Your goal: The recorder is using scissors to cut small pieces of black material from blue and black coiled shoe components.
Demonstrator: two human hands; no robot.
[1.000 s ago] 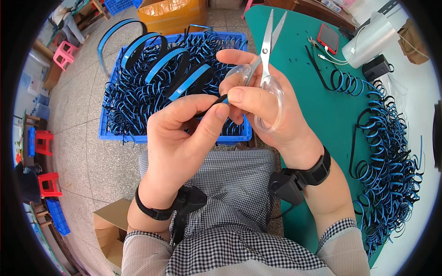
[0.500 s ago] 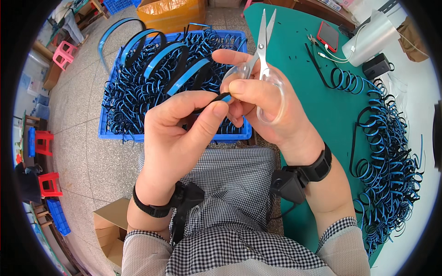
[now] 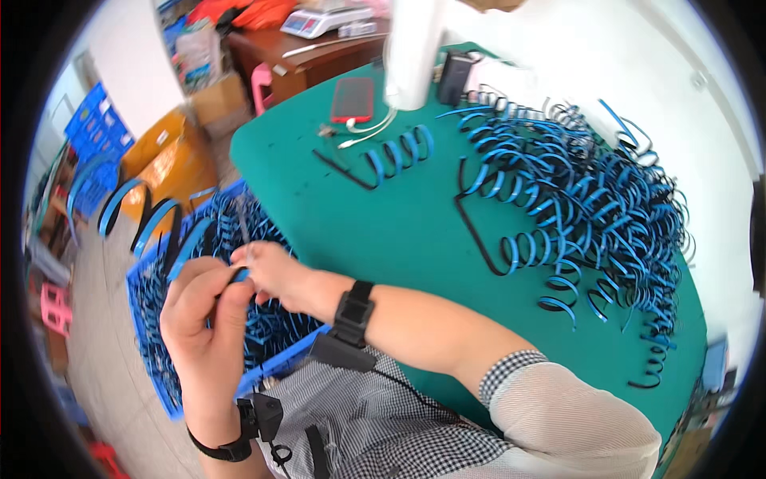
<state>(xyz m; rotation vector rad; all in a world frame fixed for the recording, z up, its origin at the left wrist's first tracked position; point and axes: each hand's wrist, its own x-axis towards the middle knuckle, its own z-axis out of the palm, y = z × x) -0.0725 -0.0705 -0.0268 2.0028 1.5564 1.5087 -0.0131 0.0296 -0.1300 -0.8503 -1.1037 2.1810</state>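
Note:
My left hand (image 3: 199,319) pinches one end of a coiled blue-and-black plastic strip (image 3: 187,246) between thumb and fingers. The strip's wide loops spring away toward the far left. Close against it, my right hand (image 3: 275,271) holds a pair of scissors (image 3: 244,217), whose blades point up and look blurred. Its handle is mostly hidden by the fingers. Below both hands stands a blue crate (image 3: 281,369) heaped with similar curly strips (image 3: 275,323).
A green table (image 3: 383,239) fills the middle and right, bearing a big pile of blue-black coils (image 3: 550,199). A red-edged phone (image 3: 353,100), white cable (image 3: 375,128), white cylinder (image 3: 411,56) and loose coil (image 3: 399,156) lie toward its far side. An orange-brown box (image 3: 171,156) stands beyond the crate.
The view has swung right, bringing more of the table and its coil pile into sight. Both hands now appear lower left, still together, with the strip and scissors still held.

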